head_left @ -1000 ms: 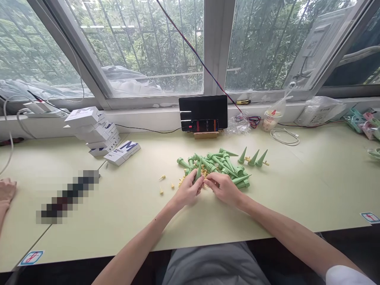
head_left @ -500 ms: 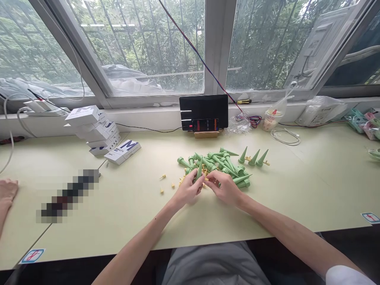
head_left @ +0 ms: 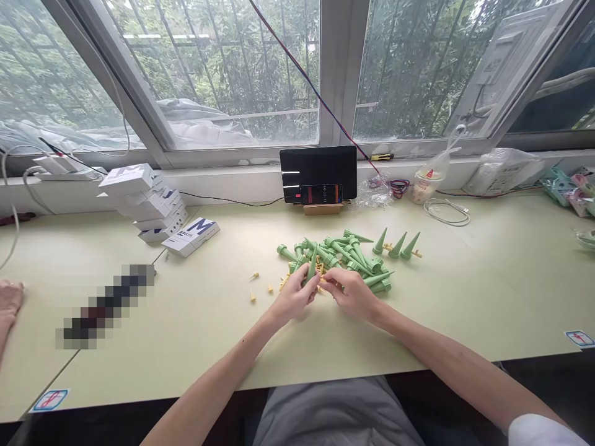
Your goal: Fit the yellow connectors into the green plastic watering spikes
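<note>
My left hand (head_left: 294, 293) is closed around a green plastic watering spike (head_left: 312, 265), its cone tip pointing up. Close beside it, my right hand (head_left: 349, 290) pinches a small yellow plastic piece (head_left: 323, 279) against the side of the spike's lower end; the fingers partly hide it. Just beyond both hands lies a heap of green spikes (head_left: 341, 249) with ribbed caps, mixed with small yellow pieces. Three spikes (head_left: 396, 246) stand upright right of the heap, with yellow pieces attached near their bases. A few loose yellow pieces (head_left: 253, 296) lie to the left.
A phone (head_left: 321, 194) leans on a black screen (head_left: 318, 167) at the back. White boxes (head_left: 149, 201) are stacked at the left. A bagged cup (head_left: 425, 184) and a coiled white cable (head_left: 446, 212) sit back right. Another person's hand (head_left: 10, 300) rests at the left edge.
Both hands stay almost in place, still holding the spike and the yellow piece together. The view has shifted very slightly, and the other person's hand has moved a little left.
</note>
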A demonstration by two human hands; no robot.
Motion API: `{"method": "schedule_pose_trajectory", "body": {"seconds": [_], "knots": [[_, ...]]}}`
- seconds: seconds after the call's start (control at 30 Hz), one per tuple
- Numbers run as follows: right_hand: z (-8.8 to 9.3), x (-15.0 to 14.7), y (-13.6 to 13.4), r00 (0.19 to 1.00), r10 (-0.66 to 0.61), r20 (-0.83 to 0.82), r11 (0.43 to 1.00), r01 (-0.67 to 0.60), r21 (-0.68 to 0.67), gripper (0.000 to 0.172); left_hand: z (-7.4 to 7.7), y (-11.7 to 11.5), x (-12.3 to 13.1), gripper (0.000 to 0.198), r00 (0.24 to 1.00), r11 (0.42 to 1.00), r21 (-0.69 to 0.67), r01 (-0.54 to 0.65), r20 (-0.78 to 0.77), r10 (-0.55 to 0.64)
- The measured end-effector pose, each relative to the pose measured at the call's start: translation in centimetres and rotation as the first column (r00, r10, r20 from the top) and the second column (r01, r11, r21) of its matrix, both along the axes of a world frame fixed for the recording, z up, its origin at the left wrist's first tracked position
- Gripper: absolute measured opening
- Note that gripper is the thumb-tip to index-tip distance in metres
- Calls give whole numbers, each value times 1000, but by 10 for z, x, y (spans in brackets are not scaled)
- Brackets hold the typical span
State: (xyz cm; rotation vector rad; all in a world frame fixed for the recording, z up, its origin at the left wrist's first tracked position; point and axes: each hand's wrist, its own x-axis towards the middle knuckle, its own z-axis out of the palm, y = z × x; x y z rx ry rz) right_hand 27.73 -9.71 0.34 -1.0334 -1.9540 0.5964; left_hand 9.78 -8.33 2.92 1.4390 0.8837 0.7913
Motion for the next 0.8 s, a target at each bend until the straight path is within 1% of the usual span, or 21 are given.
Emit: {"method": "schedule_pose_trajectory", "body": {"seconds": [0.33,0.8], "knots": [[2,0,0,1000,4,16,1000,-4,-4,21,1,0,0,31,1000,1000,8,11,-3,-11],[2,0,0,1000,8,18,1000,-8,-9,24,-1,0,0,31,1000,1000,21,21,-3,-21]]}}
